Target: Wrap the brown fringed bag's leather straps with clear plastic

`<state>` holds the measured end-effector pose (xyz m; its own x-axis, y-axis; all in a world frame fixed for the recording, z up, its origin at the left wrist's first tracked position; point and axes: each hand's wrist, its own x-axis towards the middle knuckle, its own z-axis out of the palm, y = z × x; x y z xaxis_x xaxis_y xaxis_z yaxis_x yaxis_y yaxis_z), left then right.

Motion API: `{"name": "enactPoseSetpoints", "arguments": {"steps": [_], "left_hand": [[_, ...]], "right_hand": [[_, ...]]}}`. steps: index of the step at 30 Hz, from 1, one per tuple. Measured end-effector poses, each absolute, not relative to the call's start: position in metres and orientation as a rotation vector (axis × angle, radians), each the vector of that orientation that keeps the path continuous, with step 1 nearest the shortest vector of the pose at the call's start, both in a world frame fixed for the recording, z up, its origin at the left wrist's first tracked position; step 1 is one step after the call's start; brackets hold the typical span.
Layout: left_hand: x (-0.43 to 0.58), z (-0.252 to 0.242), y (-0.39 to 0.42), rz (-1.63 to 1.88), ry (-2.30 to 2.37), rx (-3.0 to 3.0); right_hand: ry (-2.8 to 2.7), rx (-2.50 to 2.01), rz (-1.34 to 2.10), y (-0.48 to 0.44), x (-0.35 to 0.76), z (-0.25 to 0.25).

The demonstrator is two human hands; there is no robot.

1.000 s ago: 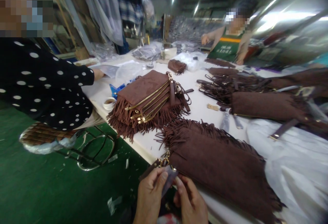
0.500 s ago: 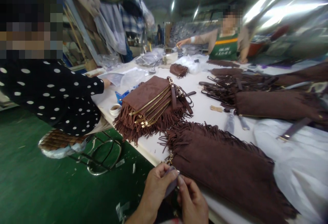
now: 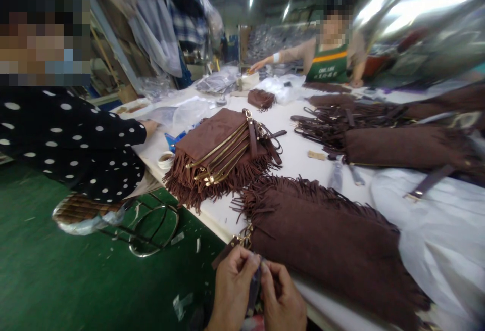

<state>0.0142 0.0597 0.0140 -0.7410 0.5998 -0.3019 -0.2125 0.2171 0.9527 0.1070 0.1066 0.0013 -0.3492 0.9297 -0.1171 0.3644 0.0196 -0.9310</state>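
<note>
Left hand (image 3: 231,290) and right hand (image 3: 282,298) pinch a small dark strip (image 3: 254,284) between closed fingertips.
Just beyond them a brown fringed bag (image 3: 322,245) lies on the white surface (image 3: 299,154), its gold clasp (image 3: 245,236) nearest the left thumb; lettering on a co-worker's green apron (image 3: 326,68) far off is too blurred to read.

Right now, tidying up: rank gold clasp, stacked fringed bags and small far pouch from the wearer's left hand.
1. gold clasp, just above the left hand pinching a dark strip.
2. stacked fringed bags, mid-table, left.
3. small pouch, far end.
</note>
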Motion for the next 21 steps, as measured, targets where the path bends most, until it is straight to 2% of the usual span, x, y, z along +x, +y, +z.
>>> {"name": "enactPoseSetpoints", "arguments": {"steps": [5,10,16,21], "left_hand": [[0.017,0.013,0.061,1.56,1.899,0.261],[0.025,0.017,0.059,1.513,2.105,0.476],[0.027,0.025,0.053,1.389,2.182,0.623],[0.018,0.042,0.045,1.383,1.99,0.698]], "right_hand": [[-1.753,-1.306,1.243,0.103,0.103,-0.003],[-1.819,-1.131,1.051,0.097,0.101,-0.008],[-2.025,-0.833,0.587,0.092,0.102,-0.019],[-2.219,-0.819,0.269,0.093,0.108,-0.029]]}}
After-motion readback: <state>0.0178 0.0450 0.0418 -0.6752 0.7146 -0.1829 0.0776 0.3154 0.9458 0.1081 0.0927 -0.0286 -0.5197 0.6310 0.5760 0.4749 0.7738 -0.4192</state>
